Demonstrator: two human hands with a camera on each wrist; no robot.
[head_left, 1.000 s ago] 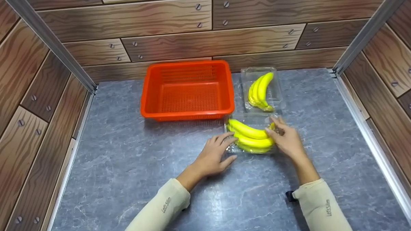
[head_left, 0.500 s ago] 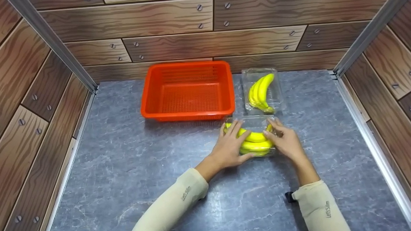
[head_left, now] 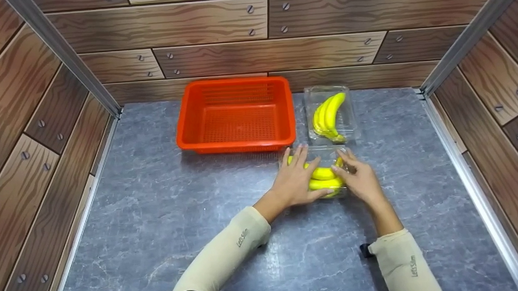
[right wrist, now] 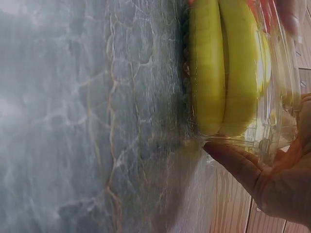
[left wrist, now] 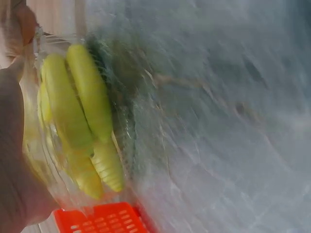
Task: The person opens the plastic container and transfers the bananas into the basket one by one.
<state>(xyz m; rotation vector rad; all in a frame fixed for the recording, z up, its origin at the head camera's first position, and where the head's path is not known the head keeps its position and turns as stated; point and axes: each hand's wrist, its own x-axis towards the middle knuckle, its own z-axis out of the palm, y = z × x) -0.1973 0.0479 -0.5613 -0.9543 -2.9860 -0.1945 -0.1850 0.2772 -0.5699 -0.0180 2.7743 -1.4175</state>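
A clear plastic clamshell box (head_left: 321, 151) with a bunch of yellow bananas (head_left: 324, 184) inside lies on the grey surface. My left hand (head_left: 293, 181) rests on the box's left part, fingers spread over the lid and covering some of the fruit. At the right end, my right hand (head_left: 362, 177) holds the box by its side. The right wrist view shows bananas (right wrist: 208, 73) behind the clear wall, with part of my right hand (right wrist: 284, 189) against the box's end. The left wrist view is blurred, with bananas (left wrist: 68, 107) beside my left hand (left wrist: 19, 160).
An orange-red plastic basket (head_left: 237, 144) stands behind and to the left, with nothing in it. A second clear box (head_left: 348, 116) holding bananas (head_left: 328, 115) lies behind the first one. Wood-patterned walls (head_left: 216, 20) enclose the back and sides.
My left hand has moved right and forward, from the box's left edge onto its lid. My right hand has stayed at the right end.
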